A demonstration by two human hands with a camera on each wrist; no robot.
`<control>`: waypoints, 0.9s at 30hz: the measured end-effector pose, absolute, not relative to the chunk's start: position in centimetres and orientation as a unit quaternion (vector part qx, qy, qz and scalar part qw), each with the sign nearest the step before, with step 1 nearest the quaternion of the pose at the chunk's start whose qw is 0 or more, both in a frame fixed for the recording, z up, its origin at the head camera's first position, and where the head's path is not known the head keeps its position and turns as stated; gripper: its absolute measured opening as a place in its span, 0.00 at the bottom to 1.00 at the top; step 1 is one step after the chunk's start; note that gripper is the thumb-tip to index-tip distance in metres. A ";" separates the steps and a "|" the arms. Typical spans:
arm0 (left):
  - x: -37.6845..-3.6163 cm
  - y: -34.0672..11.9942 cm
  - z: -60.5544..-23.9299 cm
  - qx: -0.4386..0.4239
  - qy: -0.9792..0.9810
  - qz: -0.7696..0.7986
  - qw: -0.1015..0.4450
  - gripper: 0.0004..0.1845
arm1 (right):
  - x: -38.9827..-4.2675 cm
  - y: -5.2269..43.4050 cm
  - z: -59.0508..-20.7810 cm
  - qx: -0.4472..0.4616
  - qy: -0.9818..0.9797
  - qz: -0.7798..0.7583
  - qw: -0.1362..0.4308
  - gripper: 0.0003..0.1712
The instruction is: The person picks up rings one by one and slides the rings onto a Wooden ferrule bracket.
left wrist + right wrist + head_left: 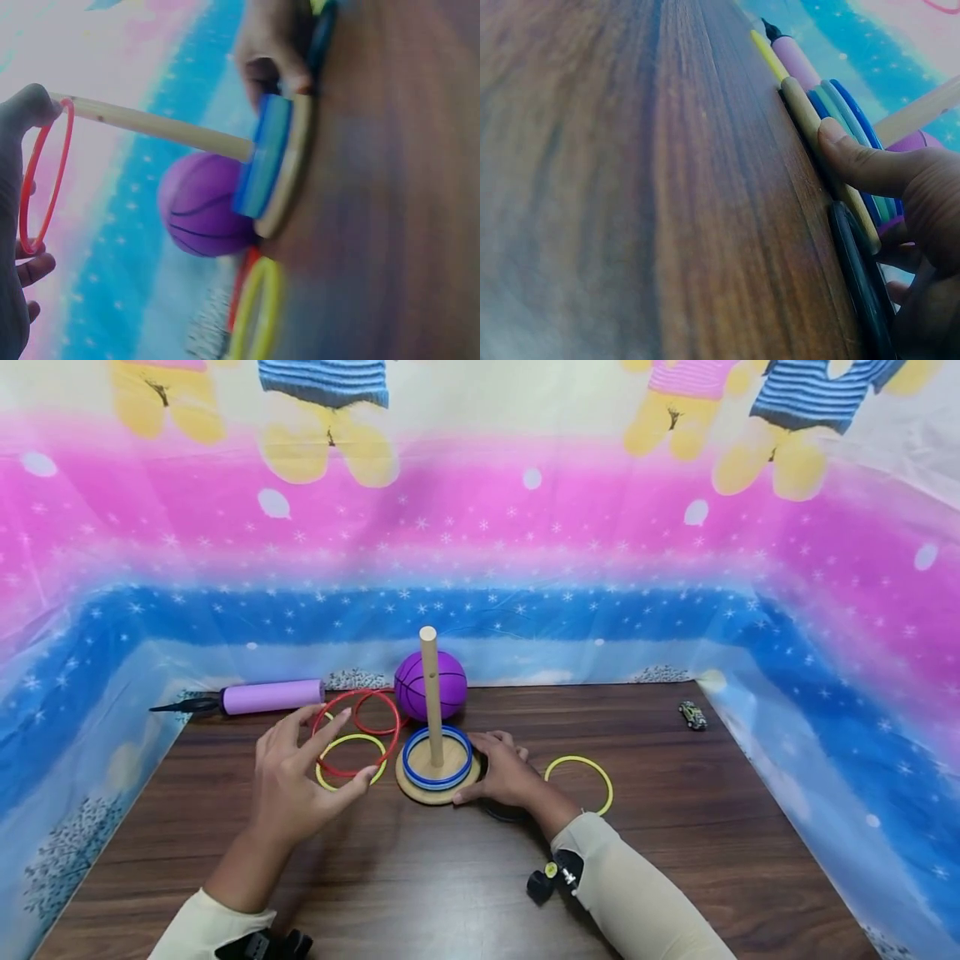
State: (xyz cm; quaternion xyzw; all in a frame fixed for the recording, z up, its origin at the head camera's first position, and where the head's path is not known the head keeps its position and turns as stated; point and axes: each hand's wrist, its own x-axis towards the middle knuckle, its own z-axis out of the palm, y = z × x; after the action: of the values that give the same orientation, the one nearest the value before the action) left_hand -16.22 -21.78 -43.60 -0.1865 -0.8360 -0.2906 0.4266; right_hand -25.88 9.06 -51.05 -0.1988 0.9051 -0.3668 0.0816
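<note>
My left hand [339, 750] pinches a red ring [356, 735] between thumb and fingertips and holds it tilted above the table, left of the peg. In the left wrist view the same red ring [56, 161] spans my left hand [30, 187], close to the peg's tip [90, 111]. The wooden peg [429, 693] stands upright on a round base [437, 789], with blue rings [437, 758] stacked around it. My right hand [483, 770] grips the base's right rim. Its thumb [855, 161] presses on the base edge [814, 124].
A yellow ring [350, 762] and another red ring [375, 710] lie left of the base, and a yellow ring [579, 783] lies at its right. A purple ball [450, 683], a purple pump [262, 697] and a toy car [692, 715] sit at the back. Printed cloth walls the table [420, 877].
</note>
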 end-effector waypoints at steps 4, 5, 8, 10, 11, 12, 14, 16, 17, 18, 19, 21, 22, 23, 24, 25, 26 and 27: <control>-16.9 -21.2 -42.1 -0.179 -0.828 -0.305 0.435 0.49 | -25.9 9.0 -51.1 -0.202 0.905 -0.365 0.082 0.62; -17.0 -21.1 -41.8 -0.177 -0.825 -0.309 0.438 0.49 | -25.9 9.0 -51.1 -0.202 0.905 -0.365 0.083 0.63; -17.4 -20.7 -41.1 -0.177 -0.818 -0.314 0.448 0.48 | -25.9 9.0 -51.2 -0.199 0.904 -0.368 0.084 0.63; -17.7 -20.6 -40.7 -0.177 -0.813 -0.318 0.454 0.47 | -25.9 9.0 -51.2 -0.197 0.904 -0.369 0.083 0.64; -17.9 -20.5 -40.5 -0.177 -0.810 -0.321 0.457 0.47 | -25.9 9.0 -51.2 -0.197 0.904 -0.370 0.083 0.64; -18.0 -20.5 -40.4 -0.177 -0.809 -0.323 0.457 0.47 | -25.9 9.0 -51.2 -0.197 0.904 -0.371 0.083 0.64; -18.3 -20.4 -40.0 -0.174 -0.806 -0.329 0.460 0.48 | -26.0 9.1 -51.2 -0.198 0.905 -0.368 0.082 0.64; -18.5 -20.4 -39.6 -0.168 -0.803 -0.336 0.464 0.49 | -26.0 9.1 -51.2 -0.197 0.905 -0.367 0.084 0.64; -18.6 -20.3 -39.4 -0.164 -0.801 -0.339 0.466 0.49 | -26.0 9.1 -51.2 -0.197 0.905 -0.367 0.084 0.64; -18.7 -20.3 -39.1 -0.160 -0.798 -0.342 0.470 0.50 | -26.0 9.1 -51.2 -0.197 0.905 -0.366 0.084 0.63; -18.8 -20.2 -38.9 -0.155 -0.794 -0.347 0.475 0.50 | -26.0 9.1 -51.2 -0.197 0.906 -0.366 0.085 0.63; -19.0 -20.1 -38.3 -0.149 -0.785 -0.355 0.485 0.50 | -26.0 9.1 -51.2 -0.199 0.905 -0.366 0.085 0.62; -19.1 -20.0 -38.0 -0.146 -0.782 -0.358 0.488 0.50 | -26.0 9.1 -51.2 -0.200 0.905 -0.367 0.085 0.62; -19.2 -19.8 -37.7 -0.146 -0.779 -0.362 0.492 0.49 | -26.0 9.1 -51.2 -0.201 0.904 -0.367 0.086 0.62; -19.3 -19.6 -37.4 -0.145 -0.775 -0.368 0.493 0.49 | -26.0 9.1 -51.2 -0.202 0.904 -0.367 0.086 0.62; -19.4 -19.4 -37.2 -0.144 -0.773 -0.373 0.492 0.49 | -26.0 9.1 -51.2 -0.202 0.904 -0.367 0.086 0.62; -19.5 -19.2 -37.0 -0.144 -0.774 -0.377 0.488 0.49 | -26.0 9.1 -51.2 -0.201 0.904 -0.367 0.087 0.62; -19.6 -18.9 -36.9 -0.142 -0.775 -0.383 0.483 0.48 | -25.9 9.1 -51.1 -0.199 0.904 -0.368 0.086 0.62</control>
State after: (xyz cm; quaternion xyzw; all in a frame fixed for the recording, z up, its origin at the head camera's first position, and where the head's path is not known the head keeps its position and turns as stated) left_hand -19.56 -18.92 -36.85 -0.1424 -0.7747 -0.3826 0.4830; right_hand -25.93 9.12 -51.15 -0.1988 0.9041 -0.3683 0.0863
